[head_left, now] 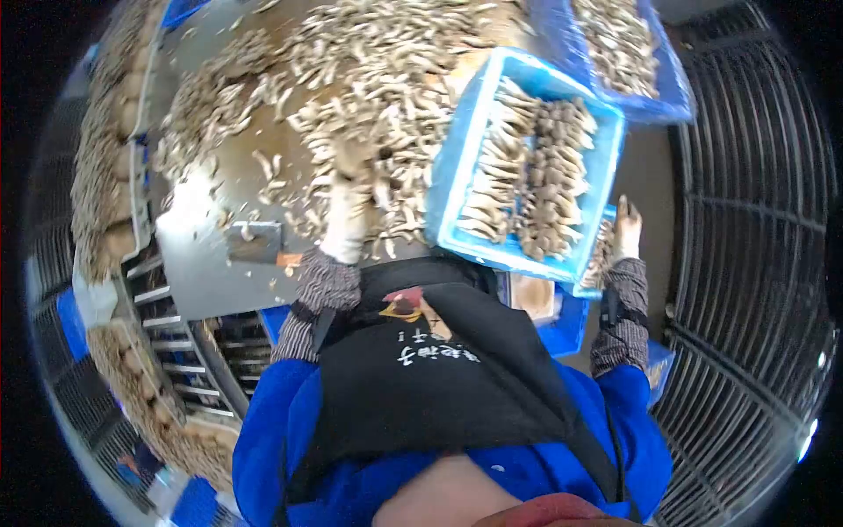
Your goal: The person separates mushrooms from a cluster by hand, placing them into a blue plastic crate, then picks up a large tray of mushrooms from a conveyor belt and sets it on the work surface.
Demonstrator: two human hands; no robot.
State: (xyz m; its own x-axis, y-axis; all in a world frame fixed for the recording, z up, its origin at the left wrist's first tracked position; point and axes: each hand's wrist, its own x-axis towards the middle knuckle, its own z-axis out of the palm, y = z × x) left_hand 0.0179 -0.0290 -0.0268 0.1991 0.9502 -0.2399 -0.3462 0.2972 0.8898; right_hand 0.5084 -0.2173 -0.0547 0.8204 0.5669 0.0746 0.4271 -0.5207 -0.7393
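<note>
Left hand (344,220) reaches into the mushroom pile (351,79), right hand (626,230) beside the blue crate (457,167); finger states unclear.

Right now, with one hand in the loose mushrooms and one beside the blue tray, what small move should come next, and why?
Probably the left hand should carry mushrooms from the pile to the blue tray. It lies among them, the tray's rows stop short of the left wall, and the right hand rests at the tray's far side.

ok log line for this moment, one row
left hand: in mushroom pile | right hand: at side of blue crate | crate: mushrooms in rows | table: knife
</note>
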